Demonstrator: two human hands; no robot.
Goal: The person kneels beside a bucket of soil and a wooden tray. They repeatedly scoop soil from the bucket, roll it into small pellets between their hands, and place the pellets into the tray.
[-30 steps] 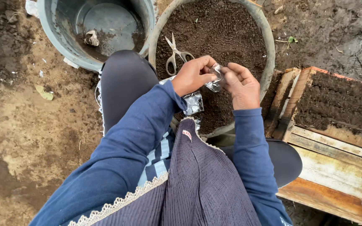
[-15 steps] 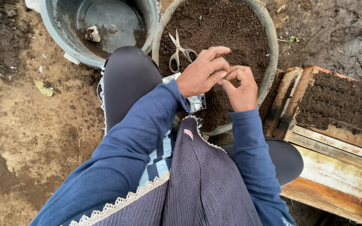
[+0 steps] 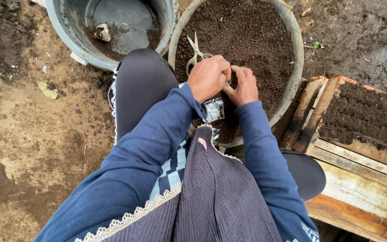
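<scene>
Here the left hand [image 3: 209,77] and right hand [image 3: 245,85] meet, fingers curled shut, over the round basin [image 3: 292,31] of dark soil; whether they pinch anything I cannot tell. A crinkled silver packet [image 3: 214,110] lies just below the left wrist, with scissors [image 3: 195,49] on the soil beyond the knuckles.

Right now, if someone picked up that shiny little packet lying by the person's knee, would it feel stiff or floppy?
Probably floppy: the silvery packet looks crumpled and creased, like thin foil or plastic film. It likely weighs almost nothing, since it lies flat with no bulge. It may be slippery too, given its glossy surface, though soil from the basin could cling to it.
</scene>
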